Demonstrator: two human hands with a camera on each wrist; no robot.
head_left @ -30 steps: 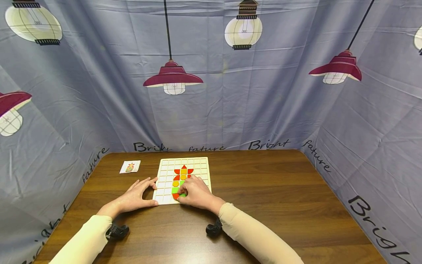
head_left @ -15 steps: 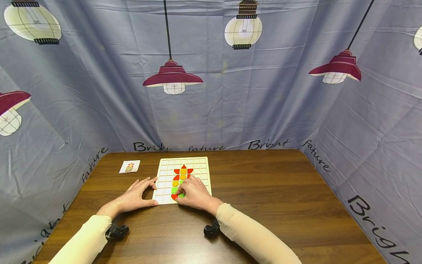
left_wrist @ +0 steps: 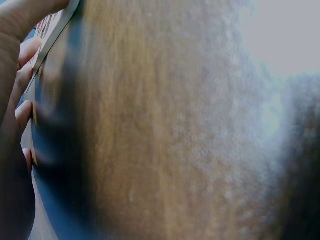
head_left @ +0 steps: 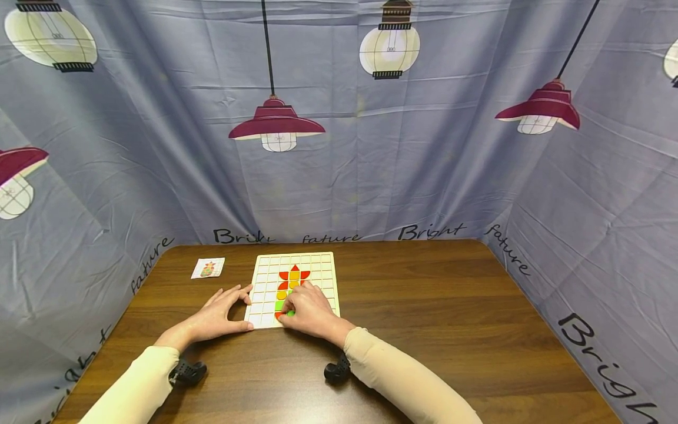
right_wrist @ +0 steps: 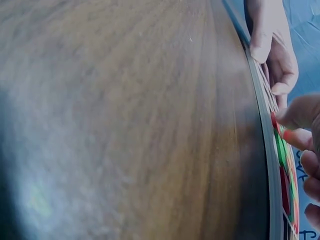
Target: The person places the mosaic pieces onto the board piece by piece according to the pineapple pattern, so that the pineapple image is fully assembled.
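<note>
On the brown table lies a pale square grid board [head_left: 323, 271] carrying red, yellow and green flat tiles in a pineapple-like pattern. My left hand [head_left: 214, 315] rests at the board's left side, thumb at the near corner and index fingertip on the edge. My right hand [head_left: 312, 312] bends over the lower tiles and hides several of them. Its thumb and index finger pinch at a red tile [head_left: 278, 316] with a rounded edge, in the pattern's near left corner. Beside this tile a green tile [head_left: 279, 305] shows. In the right wrist view, the thumb [right_wrist: 295, 112] touches the red tile.
A small card [head_left: 208, 268] with a printed pineapple-like pattern lies left of the board. The wooden table [head_left: 424, 318] extends to the right. Grey-blue cloth [head_left: 328, 188] printed with lamps hangs behind and beside the table.
My right hand has shifted slightly left over the board, its thumb covering more of the red tile. My left hand and the board have stayed put.
</note>
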